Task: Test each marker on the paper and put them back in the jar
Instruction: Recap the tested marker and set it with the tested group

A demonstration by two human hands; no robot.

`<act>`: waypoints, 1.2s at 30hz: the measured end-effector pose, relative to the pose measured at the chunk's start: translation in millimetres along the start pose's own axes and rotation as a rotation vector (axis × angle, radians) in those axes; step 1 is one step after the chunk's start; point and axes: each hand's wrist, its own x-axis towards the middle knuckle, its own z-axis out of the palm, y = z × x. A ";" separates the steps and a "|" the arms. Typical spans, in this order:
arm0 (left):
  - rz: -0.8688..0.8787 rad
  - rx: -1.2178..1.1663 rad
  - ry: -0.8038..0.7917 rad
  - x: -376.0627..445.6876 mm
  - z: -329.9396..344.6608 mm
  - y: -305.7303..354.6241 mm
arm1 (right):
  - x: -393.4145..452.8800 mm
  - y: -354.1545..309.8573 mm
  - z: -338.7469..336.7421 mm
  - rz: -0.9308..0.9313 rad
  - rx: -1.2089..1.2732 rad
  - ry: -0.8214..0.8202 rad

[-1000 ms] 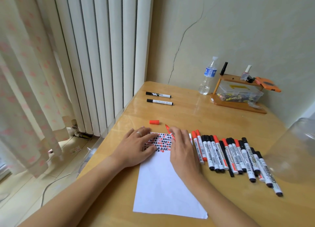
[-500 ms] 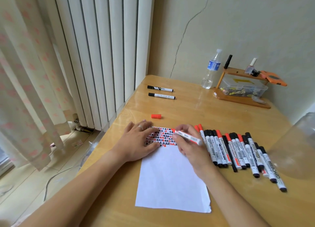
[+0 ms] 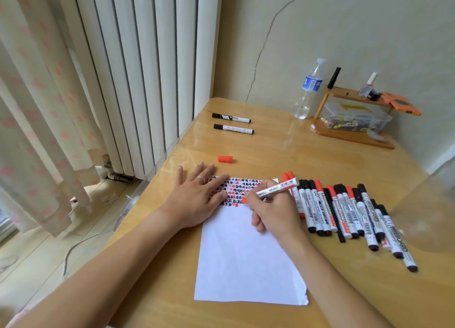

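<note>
Red marker [image 3: 275, 188] pinched in right hand's [image 3: 275, 212] grip, left hand [image 3: 197, 199] flat on paper [image 3: 248, 258].

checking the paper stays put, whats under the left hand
The left hand lies flat on the top left corner of the paper, over the edge of the red and black test marks. Any marks beneath the palm are covered.

Paper [image 3: 248, 258] lies mid-desk [image 3: 307, 155]. Marker row [image 3: 344, 212] just right of it; jar [image 3: 428, 204] farther right. Loose cap [image 3: 225, 159] behind paper; two markers [image 3: 232, 124] farther back. Water bottle [image 3: 307, 91], wooden rack [image 3: 352, 120] at rear right.
</note>
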 end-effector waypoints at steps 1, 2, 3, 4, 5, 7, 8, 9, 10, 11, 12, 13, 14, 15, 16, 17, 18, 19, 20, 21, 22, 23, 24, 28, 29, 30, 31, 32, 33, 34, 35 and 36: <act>-0.003 0.007 -0.011 0.0 -0.3 0.5 | -1.1 -0.3 0.3 0.005 -0.015 0.009; -0.001 0.008 -0.016 -0.1 -0.9 0.8 | -2.1 -0.8 0.3 0.007 -0.025 0.014; 0.002 0.011 -0.017 0.1 -0.8 0.4 | -3.2 -1.4 0.4 0.006 -0.033 0.014; 0.005 0.016 -0.018 0.3 -0.5 -0.4 | -4.0 -1.6 0.3 0.004 -0.041 0.011; 0.009 0.021 -0.020 0.4 -0.7 -1.0 | -4.9 -2.2 0.3 0.001 -0.051 0.008; 0.012 0.022 -0.023 0.2 -1.7 -1.6 | -5.7 -2.4 0.3 -0.004 -0.070 0.009; 0.011 0.017 -0.025 0.2 -2.2 -1.5 | -5.9 -2.2 0.3 -0.007 -0.076 0.010; 0.010 0.011 -0.027 0.1 -2.5 -1.4 | -6.2 -2.5 0.5 -0.008 -0.080 0.009; 0.009 0.004 -0.025 -0.1 -3.2 -1.1 | -6.4 -2.6 0.7 -0.009 -0.085 0.009; 0.009 -0.002 -0.022 -0.3 -3.7 -1.0 | -6.9 -3.1 0.9 -0.010 -0.090 0.007; 0.010 -0.006 -0.018 -0.5 -4.3 -0.8 | -7.1 -3.4 1.2 -0.011 -0.096 0.004; 0.010 -0.012 -0.015 -0.4 -4.6 -0.8 | -7.5 -4.1 1.6 -0.012 -0.104 -0.002; 0.011 -0.015 -0.015 -0.1 -4.9 -0.6 | -7.6 -4.5 1.9 -0.011 -0.112 -0.007; 0.011 -0.016 -0.016 -0.1 -5.1 -0.6 | -7.8 -5.0 2.2 -0.008 -0.120 -0.010; 0.010 -0.015 -0.018 -0.1 -5.4 -0.6 | -7.6 -5.1 2.2 -0.003 -0.124 -0.008; 0.010 -0.014 -0.019 0.0 -5.6 -0.7 | -7.7 -5.0 1.9 0.004 -0.124 -0.001; 0.010 -0.016 -0.020 -0.3 -5.9 -0.9 | -7.6 -4.9 1.8 0.010 -0.117 0.007; 0.010 -0.020 -0.020 -0.4 -6.1 -1.0 | -7.6 -4.7 1.7 0.015 -0.110 0.013; 0.011 -0.023 -0.019 -0.6 -6.1 -1.0 | -7.7 -4.6 1.6 0.018 -0.106 0.017; 0.012 -0.026 -0.018 -0.6 -6.1 -1.0 | -7.8 -5.1 1.6 0.017 -0.104 0.020; 0.012 -0.027 -0.017 -0.7 -6.3 -1.0 | -7.6 -5.0 1.9 0.014 -0.103 0.023; 0.013 -0.026 -0.015 -0.7 -6.4 -0.9 | -7.8 -5.2 2.1 0.011 -0.100 0.026; 0.013 -0.026 -0.013 -0.6 -6.5 -0.6 | -7.8 -5.1 2.3 0.008 -0.099 0.028; 0.014 -0.021 -0.012 -0.3 -6.7 -0.7 | -8.5 -5.7 2.5 0.001 -0.137 0.026; 0.014 -0.022 -0.012 -0.2 -6.5 -0.9 | -8.8 -6.2 2.5 0.000 -0.145 0.027; 0.014 -0.023 -0.009 -0.3 -6.2 -1.2 | -9.0 -6.5 2.5 0.001 -0.150 0.029; 0.015 -0.024 -0.007 -0.2 -5.9 -1.5 | -9.2 -7.1 2.5 0.002 -0.153 0.030; 0.016 -0.025 -0.006 -0.2 -5.7 -1.6 | -9.3 -7.2 2.6 0.004 -0.156 0.029; 0.017 -0.025 -0.006 -0.3 -5.6 -1.7 | -9.8 -7.6 2.4 0.005 -0.159 0.028; 0.018 -0.024 -0.007 -0.2 -5.7 -1.6 | -9.8 -7.6 2.3 0.005 -0.161 0.027; 0.017 -0.023 -0.009 -0.1 -5.8 -1.8 | -10.1 -7.8 2.2 0.005 -0.158 0.026; 0.016 -0.023 -0.011 -0.1 -6.0 -1.7 | -10.1 -7.9 2.3 0.004 -0.153 0.024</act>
